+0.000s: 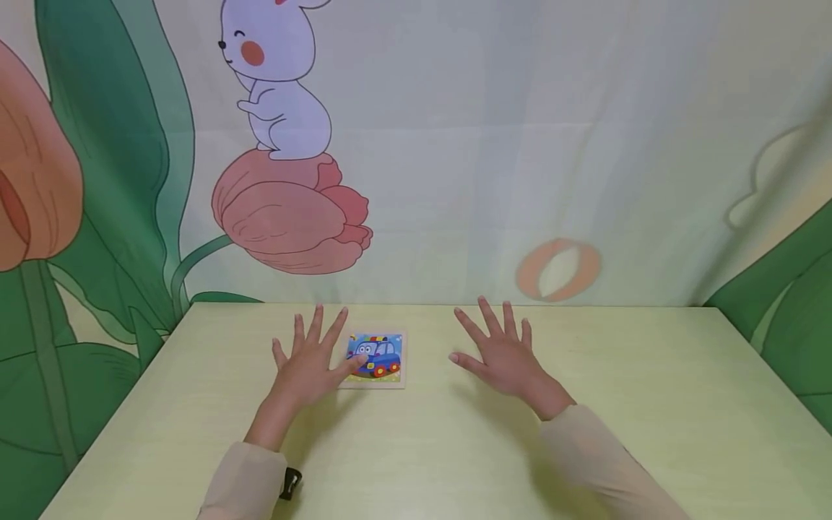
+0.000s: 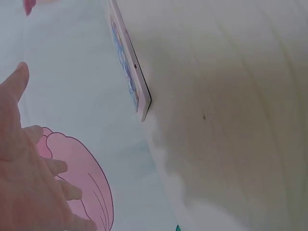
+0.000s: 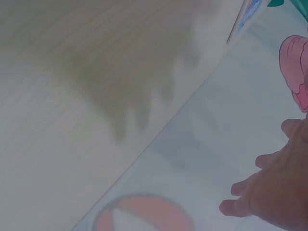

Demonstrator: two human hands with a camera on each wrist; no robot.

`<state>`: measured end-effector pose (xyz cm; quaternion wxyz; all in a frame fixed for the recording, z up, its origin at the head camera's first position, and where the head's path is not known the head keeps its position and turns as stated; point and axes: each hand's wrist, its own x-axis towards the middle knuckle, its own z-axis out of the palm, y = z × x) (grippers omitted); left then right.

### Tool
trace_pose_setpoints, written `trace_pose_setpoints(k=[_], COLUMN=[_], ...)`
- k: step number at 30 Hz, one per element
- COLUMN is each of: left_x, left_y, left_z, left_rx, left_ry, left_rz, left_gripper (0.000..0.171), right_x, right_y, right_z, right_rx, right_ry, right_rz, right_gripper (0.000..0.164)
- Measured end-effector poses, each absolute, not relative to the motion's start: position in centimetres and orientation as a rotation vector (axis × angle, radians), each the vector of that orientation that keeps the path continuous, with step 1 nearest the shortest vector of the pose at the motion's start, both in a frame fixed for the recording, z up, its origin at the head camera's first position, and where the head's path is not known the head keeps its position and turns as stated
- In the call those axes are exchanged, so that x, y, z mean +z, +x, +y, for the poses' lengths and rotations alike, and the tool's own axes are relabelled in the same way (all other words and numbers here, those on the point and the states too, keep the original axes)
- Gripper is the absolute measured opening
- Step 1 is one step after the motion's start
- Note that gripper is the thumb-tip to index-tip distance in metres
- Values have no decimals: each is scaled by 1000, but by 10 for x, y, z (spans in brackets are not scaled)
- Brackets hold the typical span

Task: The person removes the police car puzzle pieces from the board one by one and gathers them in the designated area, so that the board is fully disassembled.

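Observation:
A small square picture puzzle (image 1: 383, 359) with a blue cartoon car in a pale wooden frame lies towards the back of the table, left of centre. My left hand (image 1: 310, 368) hovers with fingers spread just left of it; in the head view the thumb overlaps the picture's left part. In the left wrist view the puzzle (image 2: 129, 62) appears nearly edge-on, apart from the left hand (image 2: 29, 178). To the right of the puzzle, my right hand (image 1: 507, 361) is held above the table, fingers spread and holding nothing. The right wrist view shows part of that hand (image 3: 279, 183).
The pale wooden table (image 1: 455, 462) ends at a curtain (image 1: 442, 144) printed with a rabbit, tulips and leaves. A black clip-like piece (image 1: 290, 484) shows beside the left sleeve (image 1: 243, 477). Both hands cast shadows on the tabletop.

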<state>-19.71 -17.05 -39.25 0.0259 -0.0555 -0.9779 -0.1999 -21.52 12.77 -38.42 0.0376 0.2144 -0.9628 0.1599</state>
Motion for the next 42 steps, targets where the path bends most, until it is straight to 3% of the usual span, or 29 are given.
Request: trace_pose_setpoints(k=[14,22,29,42], left_x=[-399,-404,-407,-417], left_y=[-202,-211,-215,-230], left_z=[-178,-182,-187,-198], left_rx=[-1138,-1401,-1595,-1670], left_ry=[-132,-54,158,212], left_rz=[-2948,-2902,-2930,-2991], left_gripper=[88,85,75,52], right_x=[-389,-399,-407,-416], right_y=[-236,-252,-263,-276], right_z=[63,35,13,-22], right_rx=[710,1004,1169,1419], right_ry=[905,874,823,703], right_rz=[-2938,-2984,-2951,-2914], right_gripper=[69,70,59,35])
